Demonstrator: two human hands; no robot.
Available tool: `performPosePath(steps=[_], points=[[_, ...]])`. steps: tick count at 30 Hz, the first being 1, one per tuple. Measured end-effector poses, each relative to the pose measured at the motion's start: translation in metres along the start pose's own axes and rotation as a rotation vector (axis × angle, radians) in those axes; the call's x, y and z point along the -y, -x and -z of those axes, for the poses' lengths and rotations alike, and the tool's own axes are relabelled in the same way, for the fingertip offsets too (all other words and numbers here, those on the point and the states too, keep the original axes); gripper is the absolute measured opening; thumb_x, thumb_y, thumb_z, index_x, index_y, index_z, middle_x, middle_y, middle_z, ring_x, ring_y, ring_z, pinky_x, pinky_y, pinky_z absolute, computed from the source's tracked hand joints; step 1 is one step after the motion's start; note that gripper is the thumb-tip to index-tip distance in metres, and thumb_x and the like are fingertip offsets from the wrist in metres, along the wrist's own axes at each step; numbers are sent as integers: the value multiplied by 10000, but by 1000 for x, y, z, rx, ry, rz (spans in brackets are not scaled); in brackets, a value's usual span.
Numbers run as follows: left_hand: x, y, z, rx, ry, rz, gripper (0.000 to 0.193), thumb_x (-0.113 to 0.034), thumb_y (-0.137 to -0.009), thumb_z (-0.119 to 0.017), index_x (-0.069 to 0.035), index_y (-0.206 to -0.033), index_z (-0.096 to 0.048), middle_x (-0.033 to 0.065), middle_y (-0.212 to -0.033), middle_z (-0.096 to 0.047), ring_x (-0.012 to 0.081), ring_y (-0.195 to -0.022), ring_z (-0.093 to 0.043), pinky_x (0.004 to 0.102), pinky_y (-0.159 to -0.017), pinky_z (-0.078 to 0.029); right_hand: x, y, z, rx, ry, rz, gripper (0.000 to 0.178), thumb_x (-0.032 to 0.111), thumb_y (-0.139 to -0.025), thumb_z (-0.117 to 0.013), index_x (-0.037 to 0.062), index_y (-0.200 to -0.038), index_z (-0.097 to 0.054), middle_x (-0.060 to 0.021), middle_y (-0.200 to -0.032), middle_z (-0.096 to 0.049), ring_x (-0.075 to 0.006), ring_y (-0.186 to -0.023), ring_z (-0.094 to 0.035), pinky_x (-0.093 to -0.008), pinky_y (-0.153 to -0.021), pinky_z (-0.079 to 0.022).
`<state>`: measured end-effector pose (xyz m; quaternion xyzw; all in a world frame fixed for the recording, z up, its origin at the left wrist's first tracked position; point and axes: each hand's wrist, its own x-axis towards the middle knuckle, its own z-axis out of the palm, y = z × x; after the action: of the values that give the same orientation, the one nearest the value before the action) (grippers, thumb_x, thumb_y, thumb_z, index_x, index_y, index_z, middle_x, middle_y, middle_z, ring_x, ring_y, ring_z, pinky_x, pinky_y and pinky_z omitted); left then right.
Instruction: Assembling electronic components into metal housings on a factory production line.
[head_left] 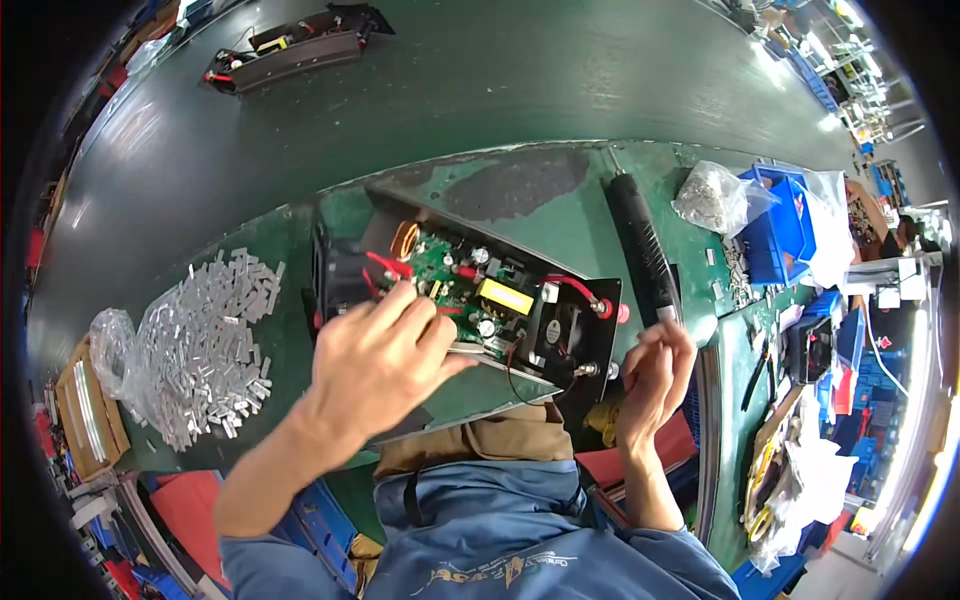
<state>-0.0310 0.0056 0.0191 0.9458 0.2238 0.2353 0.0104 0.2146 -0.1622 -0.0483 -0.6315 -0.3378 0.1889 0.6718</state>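
Observation:
In front of me an open dark metal case holds a green circuit board with a copper coil, a yellow transformer and red wires. An end plate with a black fan and terminals stands at its right end. My left hand bends over the near edge of the case, fingers curled beside the red wires and thumb along the wall; its fingertips are partly hidden. To the right lies a black electric screwdriver, its bit pointing away from me. My right hand has its curled fingers at the screwdriver's near end.
Many small silver metal pieces spill from a clear bag at left. Another open case sits far left. At right are a bag of small parts, a blue bin and black pliers.

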Motion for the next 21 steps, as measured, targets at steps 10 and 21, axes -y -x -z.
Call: performPosePath(steps=[10,21], points=[[-48,-10,12,196,-13,319,353,-307,-681,-860,-98,-784,-595,7,-731,-565,183,-776,-599,325,-544,-504,-3,-12,-28,458,312,282,606,226,-895,-533,-93,-1403,-445,-284,-1283,-517,-389,-1124,-552,-456,-992,-452],[-22,61,70,-274,398,687,881,-297,-559,-976,22,-1284,-590,228,-1365,-584,304,-1231,-592,401,-969,-516,-28,-47,-13,550,150,194,766,501,-969,-556,-82,-1451,-433,-201,-1208,-576,-271,-1036,-541,-405,-914,-430]])
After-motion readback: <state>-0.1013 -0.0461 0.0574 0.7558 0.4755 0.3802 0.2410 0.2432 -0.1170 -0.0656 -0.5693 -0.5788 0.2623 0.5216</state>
